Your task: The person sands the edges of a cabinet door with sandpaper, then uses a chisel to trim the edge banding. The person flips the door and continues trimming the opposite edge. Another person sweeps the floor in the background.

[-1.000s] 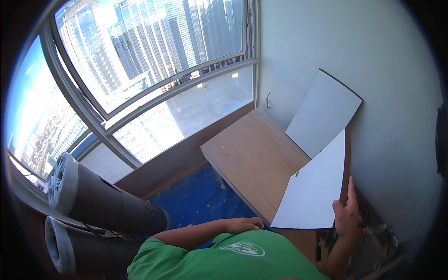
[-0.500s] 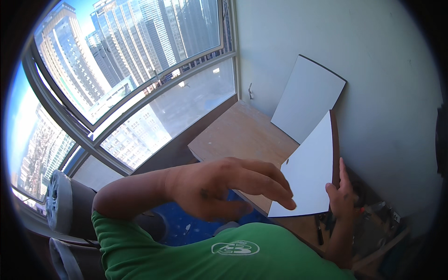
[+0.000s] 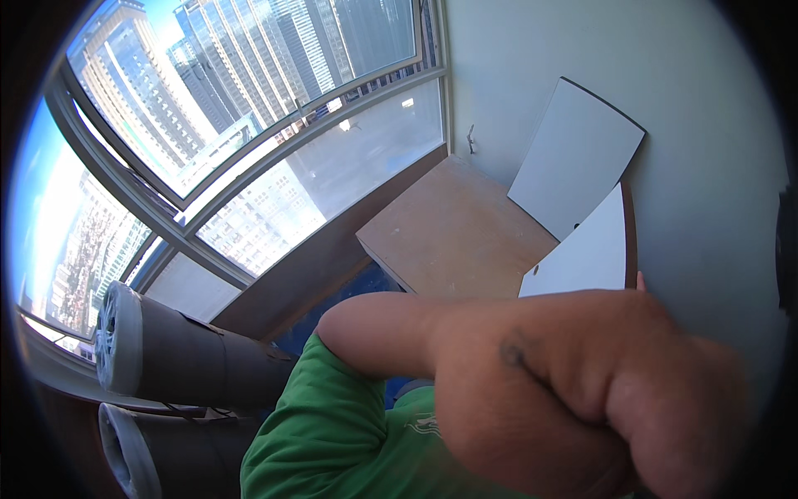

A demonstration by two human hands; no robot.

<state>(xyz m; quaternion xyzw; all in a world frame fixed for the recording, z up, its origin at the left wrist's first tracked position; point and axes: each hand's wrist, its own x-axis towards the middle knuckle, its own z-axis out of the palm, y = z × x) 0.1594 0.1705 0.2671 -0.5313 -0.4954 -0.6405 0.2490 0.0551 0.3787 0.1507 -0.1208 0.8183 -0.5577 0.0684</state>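
Note:
My left hand [image 3: 582, 391] looms large and blurred at the lower right, crossing in front of the panel. Its fingers are smeared and partly turned from view, so I cannot make out their shape. Behind it stands a white panel [image 3: 582, 254] with a brown edge and a small dark hole near its left corner. Only a fingertip of my right hand [image 3: 641, 281] shows at the panel's right edge; the rest is covered by my left hand. A second white panel [image 3: 576, 154] with a dark edge leans on the wall behind.
A brown wooden tabletop [image 3: 453, 229] sits in the corner below the window [image 3: 274, 191]. At the lower left lie two thick dark cylinders [image 3: 208, 349] with grey ends. A small metal hook [image 3: 471, 140] is on the pale wall [image 3: 698, 183].
My left hand has swung right and closer to the view, now covering the lower panel and most of my right hand. The whole view has shifted slightly.

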